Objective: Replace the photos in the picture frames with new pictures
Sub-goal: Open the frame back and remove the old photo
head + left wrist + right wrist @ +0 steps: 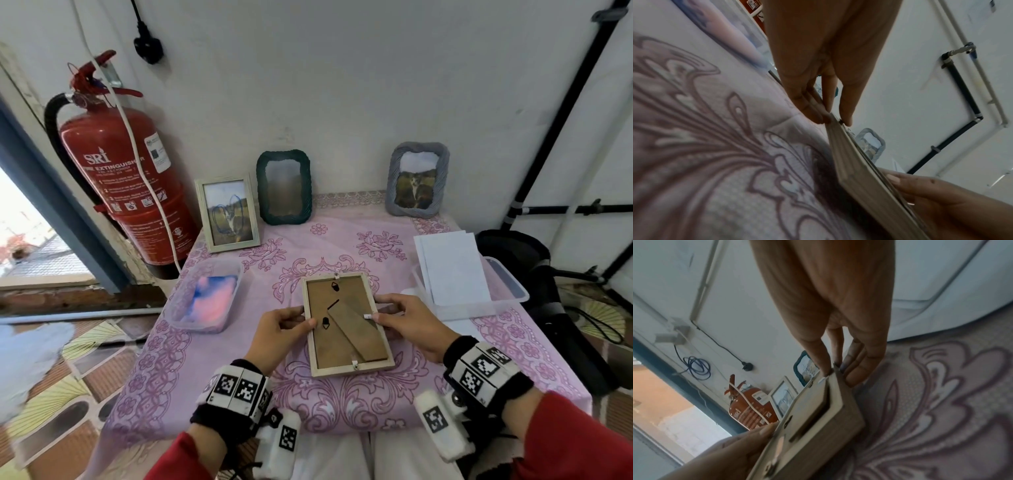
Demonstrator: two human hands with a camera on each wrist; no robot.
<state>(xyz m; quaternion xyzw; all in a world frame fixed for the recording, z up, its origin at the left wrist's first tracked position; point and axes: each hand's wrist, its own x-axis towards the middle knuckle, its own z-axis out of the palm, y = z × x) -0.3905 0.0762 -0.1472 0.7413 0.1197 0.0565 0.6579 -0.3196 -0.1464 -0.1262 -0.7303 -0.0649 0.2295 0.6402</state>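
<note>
The wooden frame point(347, 323) is held face down just above the pink tablecloth point(513, 342) at the near middle of the table, its brown backing board point(337, 315) and folded stand facing up. The left hand point(279, 334) pinches the left rail, thumb on the back and fingers underneath. The right hand point(409, 323) grips the right rail the same way, its thumb tip beside a small white retaining tab point(367, 316). Both wrists sit low and level, palms turned inward toward each other.

Handling judgement: the frame looks light and rigid, but it probably carries a glass pane, so it should be treated as fragile. Take hold on the side rails, not on the backing board, which is thin and likely to flex. The tabs look small and stiff; turn them with a fingertip.

To the left stands a plastic tub point(205, 298) holding a pink and blue print. To the right, a second tub point(513, 284) holds white sheets point(455, 267).

At the far edge, against the wall, three frames stand upright: a pale rectangular frame point(228, 213), a dark green frame point(284, 186) and a grey frame point(417, 180). A red fire extinguisher point(126, 178) stands beyond the table's left corner.
</note>
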